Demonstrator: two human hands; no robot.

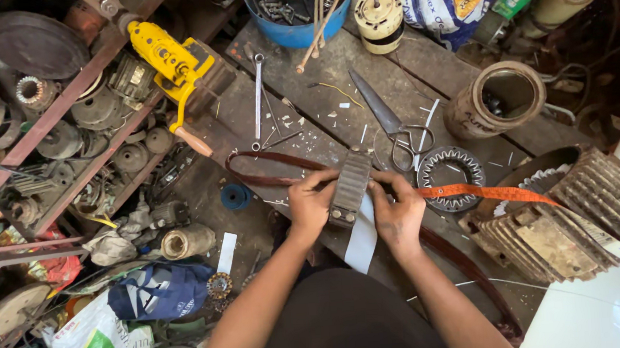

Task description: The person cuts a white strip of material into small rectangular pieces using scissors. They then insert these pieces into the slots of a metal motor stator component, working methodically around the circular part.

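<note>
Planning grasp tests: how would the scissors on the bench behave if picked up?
The scissors look all metal, so probably stiff and fairly heavy for their size. They lie flat on the wooden bench, unlikely to roll. Picked up by one loop, the blades might swing open.

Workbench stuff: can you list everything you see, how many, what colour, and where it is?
ribbed metal core: 1, grey, bench middle, held between both hands
white paper strip: 1, white, hanging below the core
measuring tape: 1, orange, running right from the hands
scissors: 1, grey, above the hands
spanner: 1, silver, upper bench
toothed ring: 1, dark grey, right of the scissors
yellow tool: 1, yellow, top left of the bench
blue tub: 1, blue, top, full of tools
finned motor housing: 1, rusty grey, right
cylinder can: 1, brown, upper right
workbench: 1, grey wood
left hand: 1, on the core's left side
right hand: 1, on the core's right side
</note>
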